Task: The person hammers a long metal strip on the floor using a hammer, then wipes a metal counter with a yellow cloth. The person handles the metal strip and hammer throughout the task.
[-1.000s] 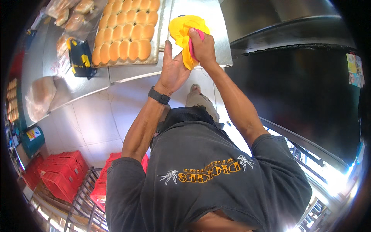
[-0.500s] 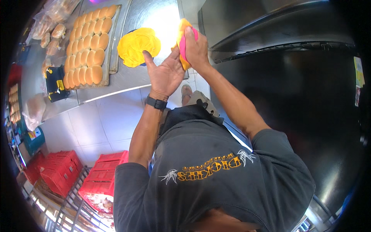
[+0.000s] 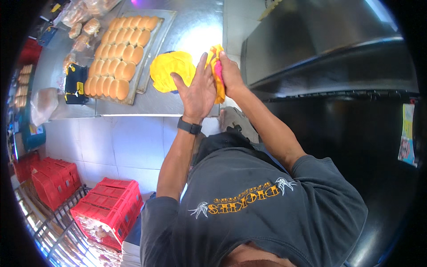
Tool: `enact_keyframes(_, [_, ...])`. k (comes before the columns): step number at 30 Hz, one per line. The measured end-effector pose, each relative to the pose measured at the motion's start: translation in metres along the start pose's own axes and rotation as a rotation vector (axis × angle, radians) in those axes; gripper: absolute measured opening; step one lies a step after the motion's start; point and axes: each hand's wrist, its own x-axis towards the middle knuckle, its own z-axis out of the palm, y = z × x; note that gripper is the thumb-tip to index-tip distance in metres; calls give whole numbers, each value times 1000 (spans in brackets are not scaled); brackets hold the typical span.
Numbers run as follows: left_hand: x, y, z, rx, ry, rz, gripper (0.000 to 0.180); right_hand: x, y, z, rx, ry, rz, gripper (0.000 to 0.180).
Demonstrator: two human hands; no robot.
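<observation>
Both hands meet at the counter's [image 3: 191, 31] near edge: the right hand's [image 3: 229, 75] grip is closed around a folded yellow cloth [image 3: 217, 66] with a pink piece showing inside it, while the left hand [image 3: 198, 91], fingers spread and palm flat, presses against that cloth, gripping nothing. A black wristband [image 3: 190, 127] circles the left wrist. Just left of the hands a second yellow cloth [image 3: 171, 71] lies crumpled on the steel, beside a metal tray [image 3: 162, 31] of golden buns [image 3: 118, 55]. Red crates [image 3: 109, 209] stand on the floor at near left.
</observation>
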Motion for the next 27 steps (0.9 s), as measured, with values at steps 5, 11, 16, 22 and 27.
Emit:
enact_keyframes(5, [11, 11, -26, 760, 190, 275, 100, 63, -46, -15, 149, -376, 275, 55])
enact_keyframes(11, [48, 16, -67, 1372, 121, 157, 96, 56, -37, 7, -928, -924, -224, 71])
enact_keyframes(16, [25, -19, -59, 1573, 135, 77, 81, 66, -31, -19, -1097, -1112, -293, 75])
enact_keyframes(22, [39, -4, -33, 1657, 515, 353, 65, 109, -43, -8, -1047, -997, -58, 74])
enact_keyframes(27, [84, -39, -4, 1977, 542, 589, 61, 123, -77, 23, 33, -1017, 774, 64])
